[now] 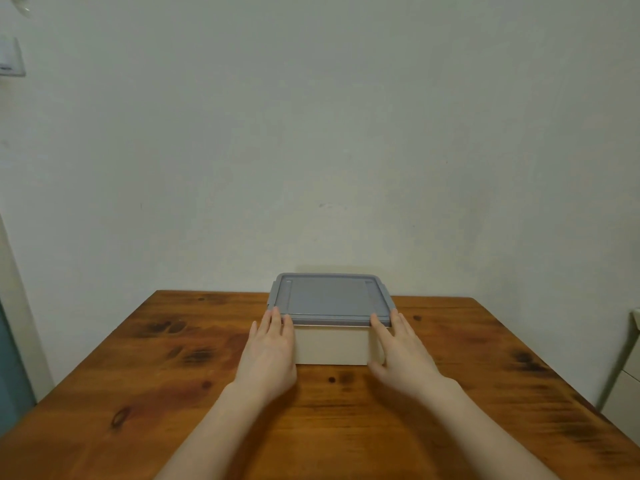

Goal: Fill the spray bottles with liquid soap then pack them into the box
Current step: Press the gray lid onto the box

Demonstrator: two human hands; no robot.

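Note:
A cream box (330,344) with a grey lid (329,297) on top stands at the far middle of the wooden table (138,393), close to the wall. My left hand (268,355) lies flat against the box's near left corner, fingertips at the lid's edge. My right hand (401,355) is against the near right corner in the same way, fingers straight and slightly apart. Neither hand wraps around the box. No spray bottles or soap are in view; the lid hides the box's inside.
A pale wall (311,133) rises right behind the table. A white cabinet (627,375) stands off the table's right edge. A door frame (14,323) is at the left, and a white fixture (10,58) hangs high on the left wall.

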